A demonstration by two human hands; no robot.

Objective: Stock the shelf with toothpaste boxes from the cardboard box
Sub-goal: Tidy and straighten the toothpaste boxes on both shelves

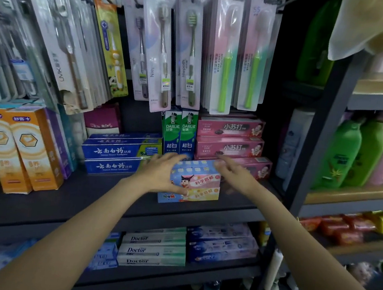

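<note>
Toothpaste boxes (194,183), three in a cartoon-printed stack, lay on the dark shelf (100,196) near its front edge. The left hand (159,172) clasped the stack's left end, thumb curled along the front and fingers over the top. The right hand (234,173) rested at the stack's upper right corner, fingers straight and spread. Behind stood two upright green Darlie boxes (180,132), three stacked pink boxes (231,139) and three stacked blue boxes (118,153). Two orange boxes (20,148) stood at the left, and packaged toothbrushes (186,45) hung overhead.
</note>
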